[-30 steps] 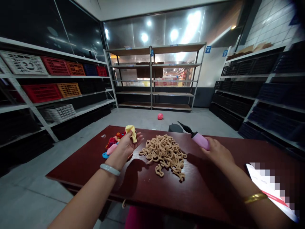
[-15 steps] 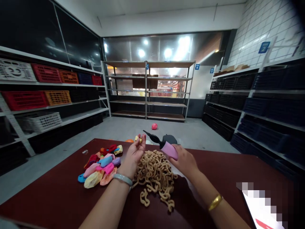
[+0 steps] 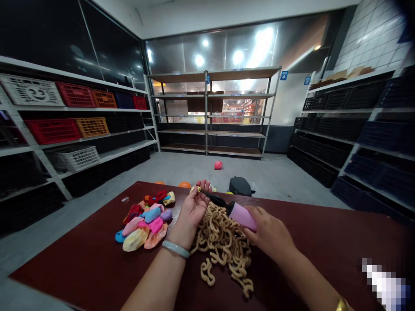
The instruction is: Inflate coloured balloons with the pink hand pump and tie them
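Pinching the yellow scrap (image 3: 195,188) between thumb and fingers, your left hand (image 3: 194,206) is palm-up above the back of the table (image 3: 311,246), a pale bangle (image 3: 175,249) at its wrist! And here's your right hand (image 3: 267,229), wrapped firmly around the lilac body of the tool (image 3: 244,216), its black tapered end (image 3: 219,200) slanting up and leftward to your left fingertips. The tip is right there at the yellow scrap; whether it sits inside or just against it, you can't tell from this view.

Beneath both hands sprawls the heap of tan, curly pieces (image 3: 223,235), with one piece (image 3: 207,272) lying just off its near edge. Over to your left, a bright pile of limp balloons (image 3: 145,222), pink, blue, red, cream and peach, lies on the dark red wood. Out beyond the far edge, a pink ball (image 3: 218,165) rests on the floor, with a dark rounded object (image 3: 240,185) nearer the table.
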The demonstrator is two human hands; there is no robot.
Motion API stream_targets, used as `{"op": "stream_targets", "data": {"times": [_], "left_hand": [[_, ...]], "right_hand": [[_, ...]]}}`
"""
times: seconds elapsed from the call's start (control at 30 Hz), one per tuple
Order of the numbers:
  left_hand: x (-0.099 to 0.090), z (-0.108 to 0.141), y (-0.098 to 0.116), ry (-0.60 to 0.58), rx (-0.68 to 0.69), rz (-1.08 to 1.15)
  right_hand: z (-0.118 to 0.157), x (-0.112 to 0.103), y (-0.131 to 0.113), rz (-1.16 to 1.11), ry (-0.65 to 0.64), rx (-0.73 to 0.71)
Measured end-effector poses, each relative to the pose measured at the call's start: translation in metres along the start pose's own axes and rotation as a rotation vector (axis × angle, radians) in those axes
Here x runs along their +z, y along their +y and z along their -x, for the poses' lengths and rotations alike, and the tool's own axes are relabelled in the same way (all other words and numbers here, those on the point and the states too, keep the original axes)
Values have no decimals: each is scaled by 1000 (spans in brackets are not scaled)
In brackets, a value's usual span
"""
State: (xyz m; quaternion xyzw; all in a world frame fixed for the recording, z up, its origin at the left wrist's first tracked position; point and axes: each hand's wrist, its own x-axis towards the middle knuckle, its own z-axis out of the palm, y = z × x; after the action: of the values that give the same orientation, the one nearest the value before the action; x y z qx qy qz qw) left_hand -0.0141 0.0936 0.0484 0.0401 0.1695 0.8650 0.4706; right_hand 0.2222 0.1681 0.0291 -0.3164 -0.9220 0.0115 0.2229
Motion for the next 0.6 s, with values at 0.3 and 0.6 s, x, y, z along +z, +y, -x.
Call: {"op": "stream_targets", "data": {"times": [0.3, 0.6], "left_hand": [[-4, 2, -11, -35, 54, -182], [-1, 11, -28, -96, 141, -328]], "right_hand": [[0, -6, 1, 37, 6, 19], [-1, -3, 2, 48, 24, 5]]}}
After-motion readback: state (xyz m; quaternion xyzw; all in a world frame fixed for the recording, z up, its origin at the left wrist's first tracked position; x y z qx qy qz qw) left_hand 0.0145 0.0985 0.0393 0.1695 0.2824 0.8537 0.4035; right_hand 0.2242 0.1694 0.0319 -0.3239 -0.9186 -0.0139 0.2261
